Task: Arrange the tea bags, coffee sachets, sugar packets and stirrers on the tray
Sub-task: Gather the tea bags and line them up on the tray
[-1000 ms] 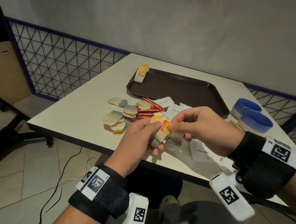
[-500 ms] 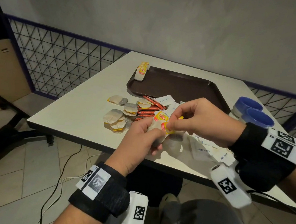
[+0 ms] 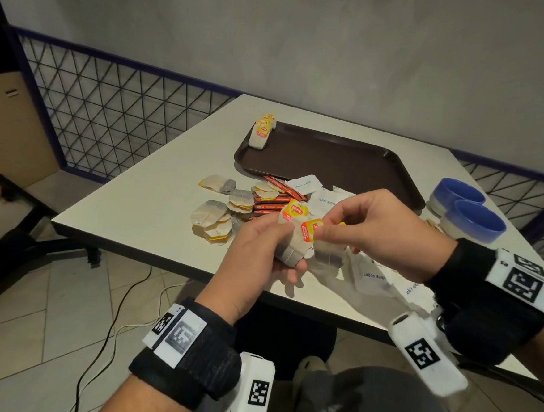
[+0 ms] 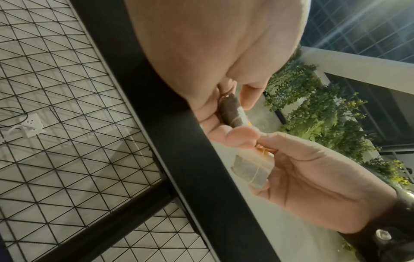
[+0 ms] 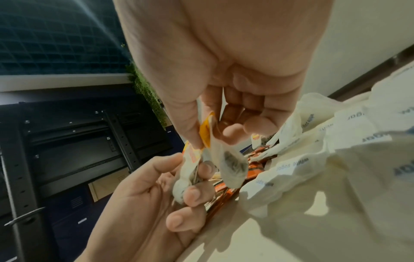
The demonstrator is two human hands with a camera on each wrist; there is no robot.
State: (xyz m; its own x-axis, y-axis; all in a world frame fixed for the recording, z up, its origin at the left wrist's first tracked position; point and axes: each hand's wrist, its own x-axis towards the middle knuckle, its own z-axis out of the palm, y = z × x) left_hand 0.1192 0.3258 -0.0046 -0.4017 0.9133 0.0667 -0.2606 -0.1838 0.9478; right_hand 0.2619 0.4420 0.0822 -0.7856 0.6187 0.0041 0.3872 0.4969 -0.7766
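There were one brown tray (image 3: 332,155), two blue-rimmed bowls (image 3: 466,213), two hands, and heaps of tea bags (image 3: 218,215), red sachets (image 3: 274,199) and sugar packets (image 3: 375,277) too overlapped to count.

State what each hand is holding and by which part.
The left hand grips a small bunch of tea bags around their pouches. The right hand pinches one tea bag by its paper tag.

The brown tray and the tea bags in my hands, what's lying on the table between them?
In the head view, red coffee sachets and white sugar packets lie between the brown tray and the hand-held tea bags.
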